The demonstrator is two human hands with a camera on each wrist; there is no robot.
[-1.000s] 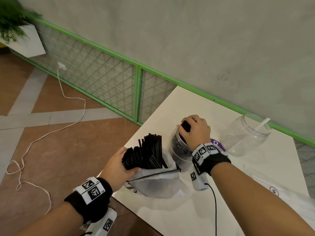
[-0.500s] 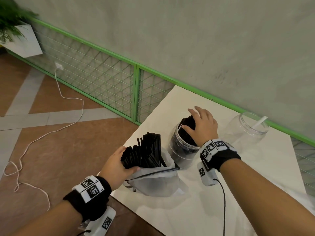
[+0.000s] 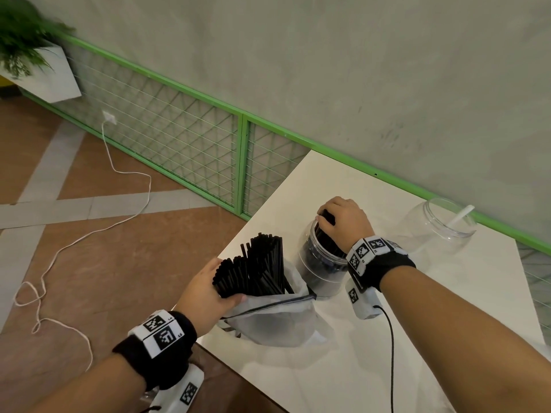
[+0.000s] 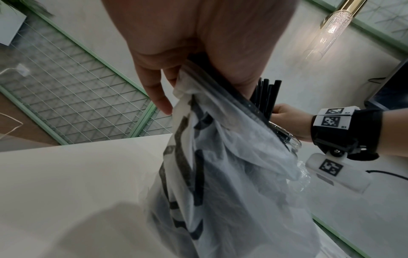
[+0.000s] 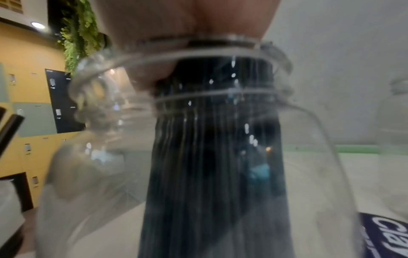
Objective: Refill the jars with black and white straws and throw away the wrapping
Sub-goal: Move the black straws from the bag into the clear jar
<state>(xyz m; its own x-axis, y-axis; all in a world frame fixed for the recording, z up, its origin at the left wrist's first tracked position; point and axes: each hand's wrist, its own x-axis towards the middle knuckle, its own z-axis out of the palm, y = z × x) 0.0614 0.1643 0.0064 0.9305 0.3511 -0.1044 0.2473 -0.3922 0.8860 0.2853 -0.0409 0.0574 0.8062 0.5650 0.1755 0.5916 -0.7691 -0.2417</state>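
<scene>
My left hand [image 3: 205, 296] grips a bundle of black straws [image 3: 256, 269] through the mouth of their white plastic wrapping [image 3: 277, 320] at the table's left edge. The straws stick up out of the wrapping. In the left wrist view my fingers [image 4: 154, 90] curl round the wrapping [image 4: 232, 174]. Just right of it stands a clear jar [image 3: 316, 263] dark with black straws. My right hand [image 3: 343, 222] sits on its mouth, fingers curled round the straw tops. The right wrist view shows my thumb [image 5: 150, 75] inside the rim against the straws [image 5: 209, 157]. A second clear jar [image 3: 438, 231] holds one white straw [image 3: 460, 216].
The white table [image 3: 417, 338] ends close to my left hand, with tiled floor and a white cord [image 3: 59, 254] below. A green mesh fence [image 3: 185, 138] runs along the wall behind. A purple printed pack [image 5: 388, 233] lies by the jar. A black cable [image 3: 392, 353] trails from my right wrist.
Half a second ago my right fingers lay spread over the straws standing out of the jar; now they are curled round them at the rim. My left hand has stayed put.
</scene>
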